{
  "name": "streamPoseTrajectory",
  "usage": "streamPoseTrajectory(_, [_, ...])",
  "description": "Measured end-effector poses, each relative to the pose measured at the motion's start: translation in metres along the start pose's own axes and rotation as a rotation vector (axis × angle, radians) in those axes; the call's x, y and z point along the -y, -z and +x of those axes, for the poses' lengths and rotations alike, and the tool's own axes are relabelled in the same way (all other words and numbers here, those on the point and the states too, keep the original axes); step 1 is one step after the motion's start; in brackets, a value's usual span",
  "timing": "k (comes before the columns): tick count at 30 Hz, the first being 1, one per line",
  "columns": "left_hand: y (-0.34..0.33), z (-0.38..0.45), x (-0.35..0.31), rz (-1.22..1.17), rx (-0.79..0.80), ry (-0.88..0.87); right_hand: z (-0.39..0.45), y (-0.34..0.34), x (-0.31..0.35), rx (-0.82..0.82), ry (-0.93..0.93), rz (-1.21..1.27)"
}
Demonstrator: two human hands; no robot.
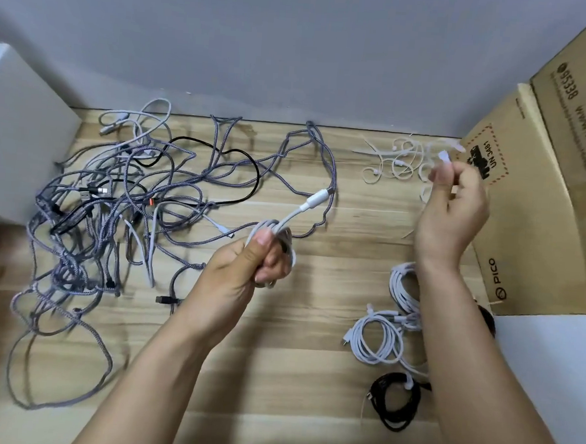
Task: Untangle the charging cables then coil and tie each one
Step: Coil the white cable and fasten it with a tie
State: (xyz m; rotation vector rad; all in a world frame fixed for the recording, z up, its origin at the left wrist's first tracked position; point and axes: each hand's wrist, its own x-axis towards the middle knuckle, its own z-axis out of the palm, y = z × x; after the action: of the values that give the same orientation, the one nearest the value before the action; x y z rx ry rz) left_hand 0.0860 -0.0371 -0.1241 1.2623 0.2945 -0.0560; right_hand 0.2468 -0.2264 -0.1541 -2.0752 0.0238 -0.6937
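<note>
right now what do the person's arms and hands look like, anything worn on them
Both the left hand and the right hand are bare, with no gloves, rings, watch or bracelets showing. The forearms are bare too; no sleeve shows within the picture. Fingernails look short and unpainted.

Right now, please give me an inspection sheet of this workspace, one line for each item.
Surface: wood-grain table, against a grey wall.
Job's things: tangled pile of braided cables on the left side; white zip ties lying loose at the far right.
Clutter: nothing seen beyond the job's things.
Grippers: left hand grips a coiled white cable, its plug end sticking up; right hand pinches a white zip tie.
Cables: finished white coils and a black coil lie beside the right forearm.
Surroundings: cardboard box on the right; white box on the left.
</note>
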Motion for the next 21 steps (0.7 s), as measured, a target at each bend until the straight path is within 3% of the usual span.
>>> streamPoseTrajectory(4, [-0.003,-0.021,-0.004,-0.006,0.005,0.015,-0.033,0.044,0.06,0.02,-0.197,0.517])
streamPoseTrajectory(9, [-0.015,-0.055,-0.012,0.121,-0.01,-0.016,-0.096,0.082,0.119,0.438,-0.681,1.02])
streamPoseTrajectory(12, [-0.023,-0.07,-0.013,0.258,0.002,-0.129,-0.13,0.091,0.138,0.678,-0.768,1.063])
streamPoseTrajectory(14, [-0.027,-0.077,-0.012,0.359,0.069,-0.194,-0.144,0.094,0.143,0.745,-0.785,1.034])
streamPoseTrajectory(21, [-0.025,-0.102,-0.009,0.744,-0.025,-0.379,-0.165,0.103,0.15,0.651,-0.937,0.945])
